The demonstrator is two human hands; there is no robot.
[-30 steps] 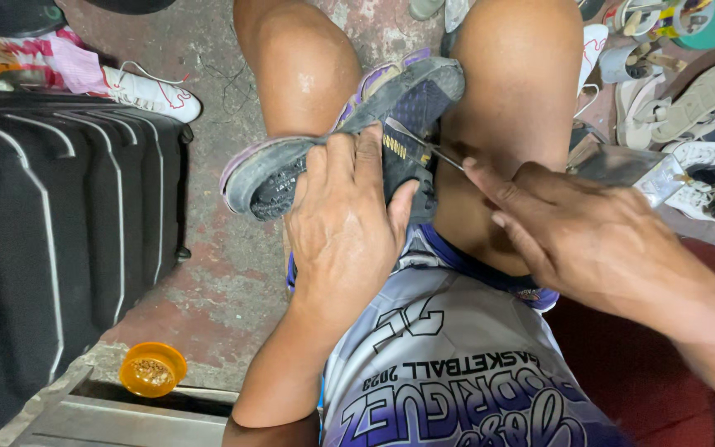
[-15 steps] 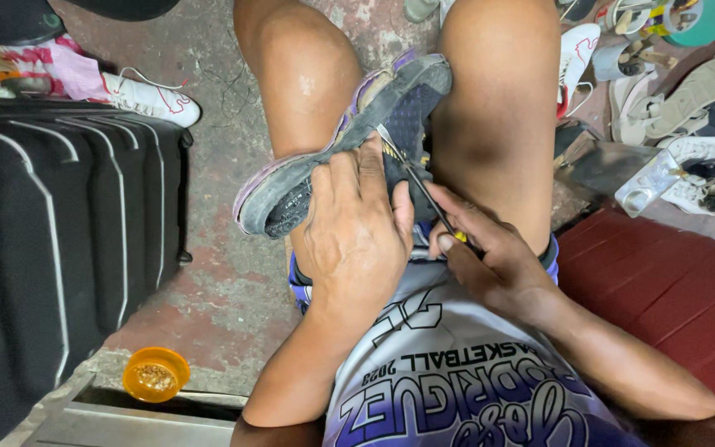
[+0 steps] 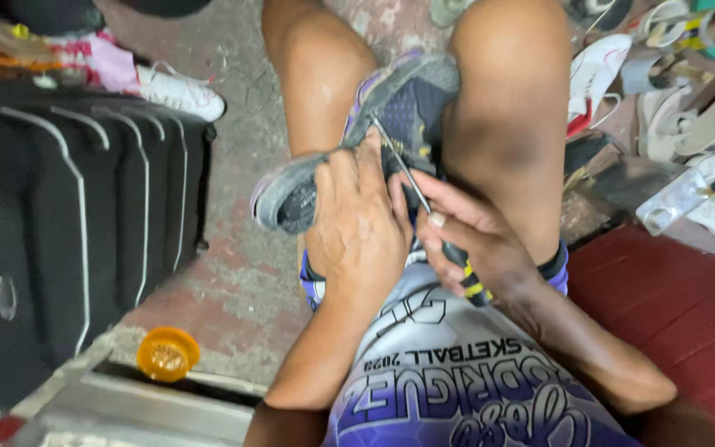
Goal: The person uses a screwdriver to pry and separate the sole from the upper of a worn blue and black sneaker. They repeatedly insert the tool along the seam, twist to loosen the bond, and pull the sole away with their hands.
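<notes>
**Shoe pinned between my knees, awl at its side**

The worn grey and purple shoe (image 3: 357, 132) lies wedged between my bare knees, sole turned left. My left hand (image 3: 357, 232) closes its grip over the shoe's heel end. My right hand (image 3: 477, 244) grips a thin metal awl (image 3: 415, 186) by its black and yellow handle, tip touching the shoe's upper. A black suitcase (image 3: 68, 240) stands to my left, with an orange lid (image 3: 167, 353) near it on the floor.

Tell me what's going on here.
A seated person holds a worn grey and purple sneaker wedged between the knees. The left hand steadies it from above, while the right hand grips a black and yellow handled awl, its thin metal shaft poking into the shoe's side. A black suitcase stands alongside.
</notes>
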